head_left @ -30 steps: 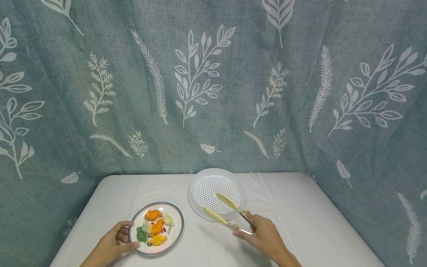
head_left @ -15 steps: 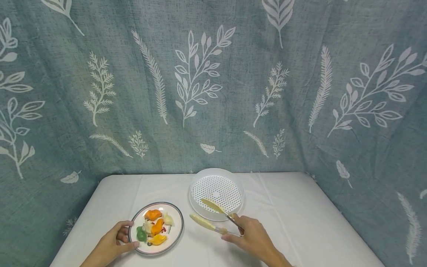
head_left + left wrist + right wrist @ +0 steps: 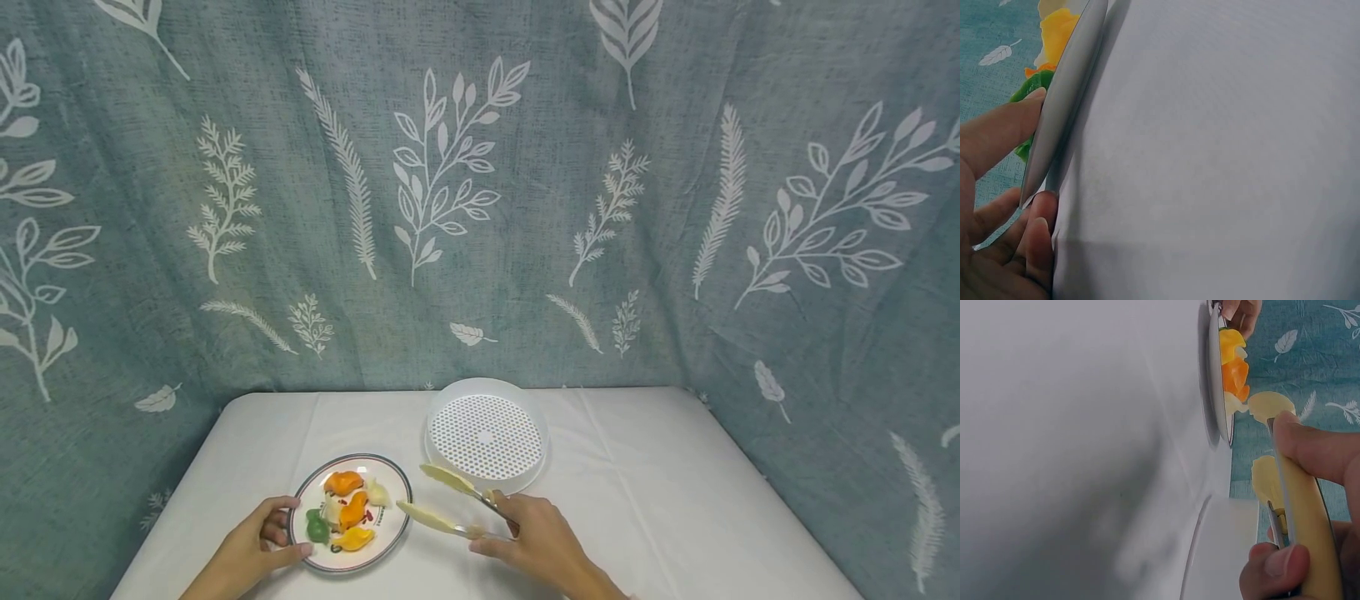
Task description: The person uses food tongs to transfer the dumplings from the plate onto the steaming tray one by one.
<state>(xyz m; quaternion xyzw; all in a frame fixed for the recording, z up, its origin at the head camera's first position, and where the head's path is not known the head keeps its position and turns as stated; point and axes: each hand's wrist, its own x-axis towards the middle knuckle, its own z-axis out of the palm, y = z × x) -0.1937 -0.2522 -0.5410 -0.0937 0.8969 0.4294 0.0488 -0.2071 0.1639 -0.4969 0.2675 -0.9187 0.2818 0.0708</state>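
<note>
My left hand grips the near-left rim of a white plate with dark rim bands, thumb on top and fingers at the side. On the plate lie several small dumpling-like pieces: a green piece, a yellow piece, an orange piece and pale pieces, among others. My right hand holds a pair of tongs, metal with cream-coloured tips. The tongs stand spread with nothing between them. In the head view, their lower tip overlaps the plate's right rim.
Behind the tongs, at the far middle of the white-covered table, sits a round white steamer tray with a perforated base. A green-blue curtain with white leaf prints hangs behind and at both sides.
My right hand has moved left and slightly nearer with the tongs, from over the steamer tray to the plate's right edge. The left hand and plate have stayed in place.
</note>
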